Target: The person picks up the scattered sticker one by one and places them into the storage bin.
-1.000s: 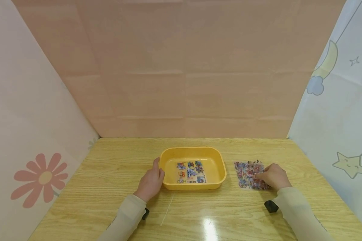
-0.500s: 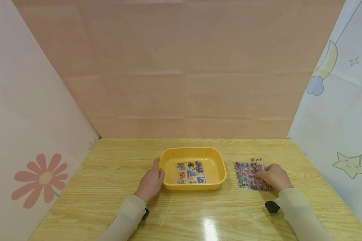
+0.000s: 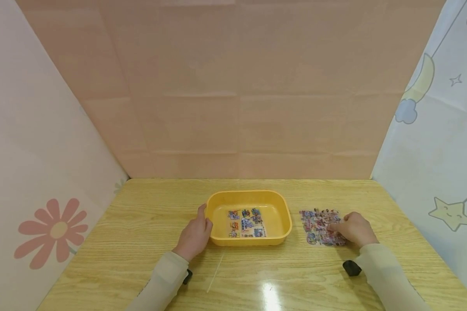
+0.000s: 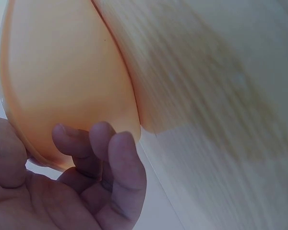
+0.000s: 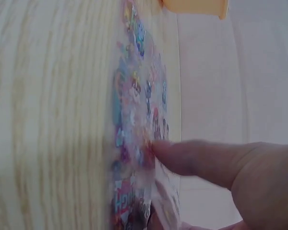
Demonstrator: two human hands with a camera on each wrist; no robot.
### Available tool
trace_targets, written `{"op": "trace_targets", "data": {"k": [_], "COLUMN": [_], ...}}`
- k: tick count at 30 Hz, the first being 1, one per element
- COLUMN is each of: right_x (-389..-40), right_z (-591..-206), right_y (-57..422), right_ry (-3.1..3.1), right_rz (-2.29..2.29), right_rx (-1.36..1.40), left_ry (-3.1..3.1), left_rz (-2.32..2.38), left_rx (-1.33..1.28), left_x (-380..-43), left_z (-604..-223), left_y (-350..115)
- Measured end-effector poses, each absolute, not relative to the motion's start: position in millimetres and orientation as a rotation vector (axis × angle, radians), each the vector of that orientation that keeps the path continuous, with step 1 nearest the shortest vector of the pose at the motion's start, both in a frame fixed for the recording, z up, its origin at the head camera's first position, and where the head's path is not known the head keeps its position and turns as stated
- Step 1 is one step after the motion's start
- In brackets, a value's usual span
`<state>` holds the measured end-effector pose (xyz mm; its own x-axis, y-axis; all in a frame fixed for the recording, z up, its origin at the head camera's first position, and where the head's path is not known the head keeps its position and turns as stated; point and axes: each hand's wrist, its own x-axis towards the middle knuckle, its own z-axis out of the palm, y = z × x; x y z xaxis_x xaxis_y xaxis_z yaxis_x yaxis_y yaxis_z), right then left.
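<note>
A yellow plastic basin stands on the table, with a clear sticker sheet of small cartoon pictures lying in it. My left hand grips the basin's left rim, its fingers bent against the outer wall in the left wrist view. To the right of the basin lie clear, colourful sticker sheets, apparently stacked; how many I cannot tell. My right hand pinches them at their right edge. In the right wrist view the thumb presses on the printed face, while the other fingers are mostly hidden.
The wooden table meets a pinkish-brown backdrop behind the basin. Patterned white panels stand at both sides. A black object sits at the right wrist, and a thin pale strip lies in front of the basin.
The sheets under my right hand shifted: their far edge rose slightly, then came down again, and they now reach a little farther left. My left hand and the basin have stayed put.
</note>
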<state>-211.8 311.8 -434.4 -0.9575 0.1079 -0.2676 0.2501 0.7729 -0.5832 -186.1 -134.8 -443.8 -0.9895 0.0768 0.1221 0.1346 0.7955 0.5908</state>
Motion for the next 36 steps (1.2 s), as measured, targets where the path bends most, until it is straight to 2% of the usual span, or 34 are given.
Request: {"op": "trace_targets", "data": {"k": [36], "right_x": [-205], "right_z": [-422], "right_y": [310], "right_ry": [2.838], "right_rz": [-1.171], "right_rx": [0.3], "left_ry": [-2.91], "left_rz": [-0.98], "left_rx": [-0.16], "left_x": [-186], "left_z": [-443], "left_y": [-135]}}
